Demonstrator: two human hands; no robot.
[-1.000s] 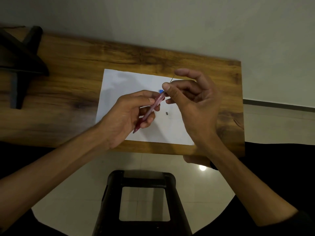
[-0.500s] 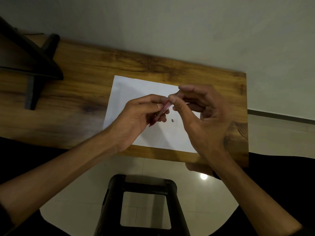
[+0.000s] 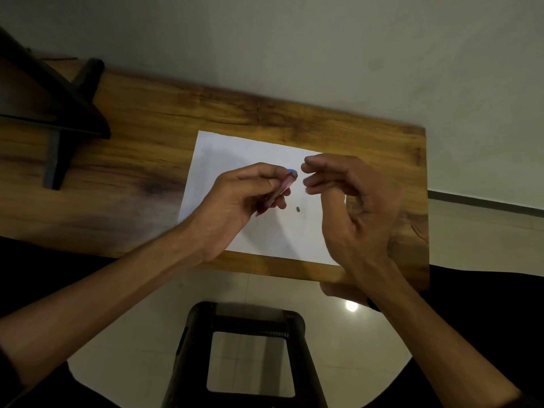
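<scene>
Pink translucent pen barrel [image 3: 282, 189], pinched by left hand [image 3: 235, 198] fingers mid-assembly; right hand [image 3: 353, 198], fingers loose and empty, should likely fetch small grey piece [image 3: 298, 209] just below them.

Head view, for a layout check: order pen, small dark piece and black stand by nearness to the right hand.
1. Pen, just left of the right hand.
2. Small dark piece, on the paper.
3. Black stand, far left.

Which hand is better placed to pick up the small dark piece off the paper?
Probably right: the right hand looks empty and sits beside the piece, while the left hand grips the pen.
</scene>
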